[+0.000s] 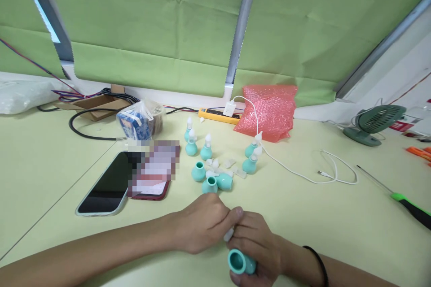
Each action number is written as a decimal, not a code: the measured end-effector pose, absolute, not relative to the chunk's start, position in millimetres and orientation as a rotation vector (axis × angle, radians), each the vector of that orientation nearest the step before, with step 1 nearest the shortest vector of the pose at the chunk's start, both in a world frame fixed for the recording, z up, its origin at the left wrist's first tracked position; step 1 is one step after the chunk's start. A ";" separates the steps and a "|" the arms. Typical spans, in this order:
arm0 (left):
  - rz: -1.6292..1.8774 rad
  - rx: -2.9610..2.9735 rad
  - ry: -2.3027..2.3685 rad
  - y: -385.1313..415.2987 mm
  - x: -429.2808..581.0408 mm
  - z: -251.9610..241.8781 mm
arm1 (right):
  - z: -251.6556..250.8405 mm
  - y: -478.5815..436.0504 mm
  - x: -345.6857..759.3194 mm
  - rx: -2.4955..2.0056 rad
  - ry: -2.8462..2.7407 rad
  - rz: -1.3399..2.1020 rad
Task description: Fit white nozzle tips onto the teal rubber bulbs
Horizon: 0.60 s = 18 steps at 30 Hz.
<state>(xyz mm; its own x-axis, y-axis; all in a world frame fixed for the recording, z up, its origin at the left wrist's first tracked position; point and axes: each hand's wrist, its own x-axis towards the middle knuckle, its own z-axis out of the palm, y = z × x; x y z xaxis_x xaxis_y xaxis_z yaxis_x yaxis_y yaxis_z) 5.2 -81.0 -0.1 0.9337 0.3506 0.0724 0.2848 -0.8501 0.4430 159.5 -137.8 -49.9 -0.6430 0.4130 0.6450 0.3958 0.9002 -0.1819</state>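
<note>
My right hand (257, 244) is wrapped round a teal squeeze bulb (239, 262), its open mouth facing me. My left hand (208, 224) is closed against the right fingers, thumb on top, gripping a small translucent white piece (228, 234) that shows between the two hands. Just beyond them, an open teal bulb (210, 184) and another open bulb (198, 171) stand upright, with a third bulb (225, 182) lying on its side. Loose translucent parts (239, 171) lie around these. Several teal bulbs with white nozzle tips (206, 149) stand farther back.
Two phones (104, 184) lie left. Behind are a plastic-wrapped bundle (141, 120), a yellow power strip (218, 116) and a red bubble-wrap pack (269, 112). A white cable (296, 174), a screwdriver (402, 202) and a green fan (373, 123) are on the right.
</note>
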 end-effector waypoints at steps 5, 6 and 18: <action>0.077 2.884 0.530 -80.1 4.7 2.2 | -46.5 -132.1 158.7 -0.553 -2.092 -0.008; 0.033 2.911 0.503 -79.6 3.9 1.1 | -45.7 -131.2 159.9 -0.554 -2.071 0.026; -0.099 3.118 0.960 -87.5 17.4 -48.3 | -58.3 -112.0 176.9 -0.955 -1.709 0.305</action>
<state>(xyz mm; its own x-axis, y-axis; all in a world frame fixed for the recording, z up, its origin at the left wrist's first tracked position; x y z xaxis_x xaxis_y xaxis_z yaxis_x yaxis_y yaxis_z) 17.4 -87.5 -48.3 0.8257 0.5637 -0.0220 0.5563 -0.8200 -0.1345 176.9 -112.0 -58.3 -0.0740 0.7228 0.6871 0.4403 0.6419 -0.6278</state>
